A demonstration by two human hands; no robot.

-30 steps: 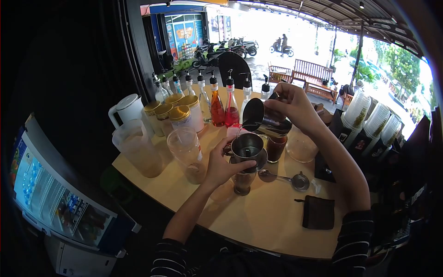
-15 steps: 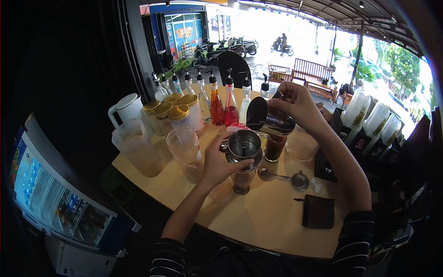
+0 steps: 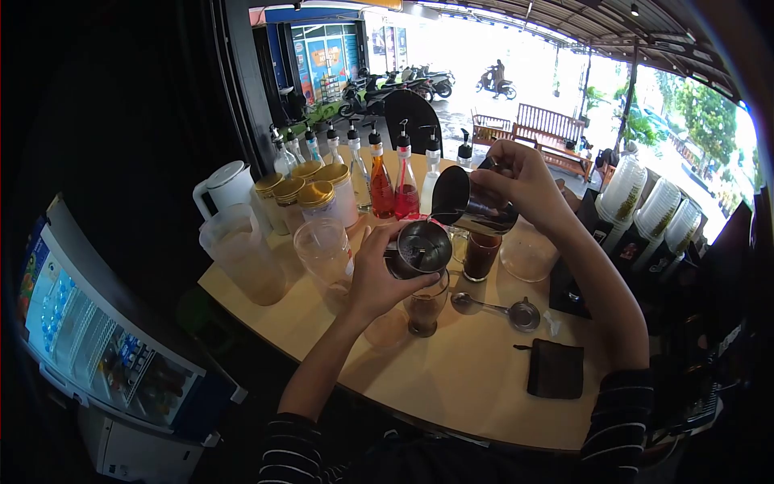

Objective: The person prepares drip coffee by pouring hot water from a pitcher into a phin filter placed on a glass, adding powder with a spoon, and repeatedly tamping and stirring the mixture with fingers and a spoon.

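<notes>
My left hand (image 3: pixel 377 278) is closed on a metal coffee drip filter (image 3: pixel 424 247), which it holds tilted over the mouth of a footed glass (image 3: pixel 422 313). Some brown liquid shows in that glass. My right hand (image 3: pixel 520 179) grips a shiny metal pitcher (image 3: pixel 477 211) at its handle. The pitcher is tipped to the left, its spout close above the filter's rim; whether liquid is flowing is hard to make out. Just right of the filter stands a glass of dark drink (image 3: pixel 481 256). A spoon (image 3: pixel 463 302) and a small round metal filter part (image 3: pixel 524 315) lie nearby.
Clear plastic jugs (image 3: pixel 243 258) and gold-lidded jars (image 3: pixel 316 194) stand on the left. Pump bottles of syrup (image 3: pixel 380 185) line the back edge. A dark pouch (image 3: pixel 555 369) lies at front right, and stacked plastic cups (image 3: pixel 625 189) fill a holder on the right.
The drip filter has tilted toward me, and its flange no longer lies level over the glass. My right hand and the pitcher have hardly moved.
</notes>
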